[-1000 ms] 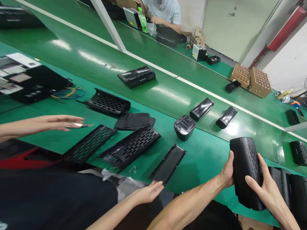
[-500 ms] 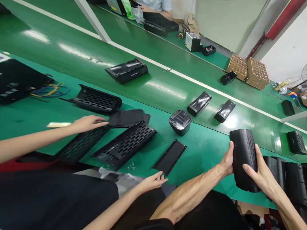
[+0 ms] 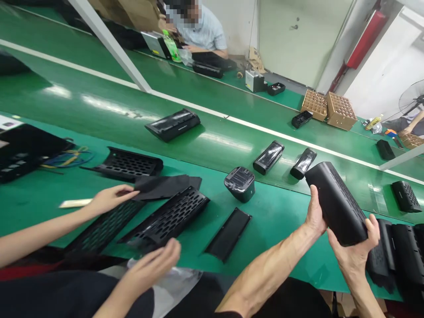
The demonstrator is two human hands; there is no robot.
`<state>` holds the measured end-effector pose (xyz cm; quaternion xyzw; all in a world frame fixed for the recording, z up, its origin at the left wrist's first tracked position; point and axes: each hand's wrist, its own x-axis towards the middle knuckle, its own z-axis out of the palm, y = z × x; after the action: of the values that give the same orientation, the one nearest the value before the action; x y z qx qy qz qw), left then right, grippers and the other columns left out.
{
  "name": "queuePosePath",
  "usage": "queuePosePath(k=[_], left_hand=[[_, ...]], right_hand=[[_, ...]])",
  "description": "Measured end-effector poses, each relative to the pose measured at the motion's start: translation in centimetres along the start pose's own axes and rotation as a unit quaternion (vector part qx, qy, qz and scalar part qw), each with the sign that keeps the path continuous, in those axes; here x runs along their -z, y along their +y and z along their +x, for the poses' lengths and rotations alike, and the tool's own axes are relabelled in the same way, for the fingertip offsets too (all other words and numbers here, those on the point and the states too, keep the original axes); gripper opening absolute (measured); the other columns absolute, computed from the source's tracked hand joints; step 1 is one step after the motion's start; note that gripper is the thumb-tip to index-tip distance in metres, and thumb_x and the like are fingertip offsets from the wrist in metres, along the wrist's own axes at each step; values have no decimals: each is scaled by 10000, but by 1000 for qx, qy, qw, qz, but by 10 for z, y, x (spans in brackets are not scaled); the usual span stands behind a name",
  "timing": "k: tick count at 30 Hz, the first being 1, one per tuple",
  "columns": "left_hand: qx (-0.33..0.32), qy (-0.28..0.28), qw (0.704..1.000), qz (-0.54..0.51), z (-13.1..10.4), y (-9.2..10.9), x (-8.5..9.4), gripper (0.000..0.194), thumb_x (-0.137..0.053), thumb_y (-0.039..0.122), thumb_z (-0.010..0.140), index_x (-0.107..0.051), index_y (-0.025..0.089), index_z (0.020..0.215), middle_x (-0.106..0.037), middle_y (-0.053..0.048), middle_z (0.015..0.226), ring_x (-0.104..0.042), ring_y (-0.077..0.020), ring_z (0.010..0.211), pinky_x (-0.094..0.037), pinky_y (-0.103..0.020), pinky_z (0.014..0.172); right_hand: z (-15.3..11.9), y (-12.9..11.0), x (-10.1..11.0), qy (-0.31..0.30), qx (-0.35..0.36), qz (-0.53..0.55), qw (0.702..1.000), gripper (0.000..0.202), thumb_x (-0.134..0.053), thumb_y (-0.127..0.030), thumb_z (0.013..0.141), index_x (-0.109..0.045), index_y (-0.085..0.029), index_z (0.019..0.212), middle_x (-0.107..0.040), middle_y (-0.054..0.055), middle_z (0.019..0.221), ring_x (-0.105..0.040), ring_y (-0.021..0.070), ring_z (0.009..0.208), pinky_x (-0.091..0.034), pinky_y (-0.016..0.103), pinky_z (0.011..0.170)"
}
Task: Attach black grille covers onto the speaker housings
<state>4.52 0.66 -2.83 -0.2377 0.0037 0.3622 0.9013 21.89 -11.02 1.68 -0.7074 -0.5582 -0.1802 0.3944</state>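
Note:
Both my hands hold a black speaker-like housing (image 3: 336, 201), a long rounded box with slot-shaped holes along one side. It is lifted above the green bench and tilted. My left hand (image 3: 316, 214) grips its left side, thumb up along the edge. My right hand (image 3: 356, 243) wraps round its lower right end. Several similar black housings (image 3: 406, 251) stand close together right of my right hand. To the left, a flat black panel (image 3: 228, 234) and an upright black housing (image 3: 240, 183) with a glossy top rest on the bench.
A co-worker's hands, one at black sheets (image 3: 159, 187), are on the left near perforated black shells (image 3: 168, 216). Beyond runs a green conveyor (image 3: 218, 145) carrying several housings. A white post (image 3: 109, 44) rises from it. Divided cardboard boxes (image 3: 341, 110) and another person (image 3: 202, 28) are across.
My hands have tilted the housing, its top leaning left, and my right hand has moved to its lower end. The co-worker's nearer hand has moved left, and the other lifts a black sheet's edge.

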Motion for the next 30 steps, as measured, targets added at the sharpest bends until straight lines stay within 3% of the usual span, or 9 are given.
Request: queuePosePath(k=[4,7,9,11,14,16,20,25,30], left_hand=[[24,-45,980,194,57,-51,-12,767,-850,635,765,-667,214,1379,-751,-159,1284,-677,-385,1258,-532,-532,1088],[-5,-110,917,384,88,-52,-38,940,-911,667,669,-614,258,1461,-671,-146,1451,-611,-390,1357,-498,-518,1130],[-58,-181,841,506,96,-33,-70,1120,-985,589,593,-493,349,1570,-501,-96,1644,-485,-378,1490,-422,-518,1209],[-81,-270,725,628,96,-12,-106,1284,-1042,480,525,-397,386,1631,-331,-72,1749,-337,-384,1585,-294,-524,1292],[-41,-363,549,752,86,3,-151,1279,-1045,454,523,-416,345,1632,-361,-93,1726,-348,-417,1568,-257,-533,1306],[-54,-391,501,770,78,-1,-164,1199,-1023,492,562,-453,328,1604,-416,-104,1675,-406,-415,1525,-322,-520,1276],[-137,-394,492,764,67,-18,-162,1068,-973,603,602,-528,277,1516,-464,-139,1602,-433,-412,1481,-371,-514,1235],[-109,-294,496,810,69,-14,-150,1051,-856,738,682,-502,254,1544,-516,-134,1544,-499,-404,1401,-382,-515,1216],[3,-234,589,774,78,9,-102,1247,-861,763,643,-370,219,1652,-520,-168,1582,-508,-443,1423,-398,-517,1206]], right_hand=[[31,2,13,48,5,26,999,867,-926,-470,763,-464,-229,1456,-492,215,1508,-504,455,1391,-367,764,1125],[47,5,46,44,-25,55,997,876,-939,-510,725,-492,-228,1423,-527,206,1487,-525,457,1370,-345,754,1139],[51,6,67,29,-42,78,996,875,-947,-504,706,-499,-236,1407,-540,198,1484,-540,459,1357,-344,748,1139],[53,7,85,2,-59,106,993,858,-940,-481,716,-491,-247,1409,-534,197,1503,-536,461,1365,-338,744,1142],[56,4,104,-25,-60,128,990,848,-934,-424,730,-476,-267,1426,-523,191,1527,-532,451,1375,-341,720,1154],[58,1,113,-28,-37,127,991,831,-940,-377,728,-482,-285,1415,-528,180,1525,-539,438,1365,-354,696,1158],[63,-6,122,-26,-55,165,984,760,-914,-344,755,-489,-319,1384,-515,149,1538,-495,436,1408,-336,672,1171],[73,10,115,-91,-250,207,942,794,-895,-522,732,-531,-312,1406,-541,129,1514,-505,451,1377,-373,584,1163],[57,34,85,-152,-487,456,729,811,-877,-554,751,-528,-301,1438,-676,137,1338,-667,402,1170,-547,587,1003]])
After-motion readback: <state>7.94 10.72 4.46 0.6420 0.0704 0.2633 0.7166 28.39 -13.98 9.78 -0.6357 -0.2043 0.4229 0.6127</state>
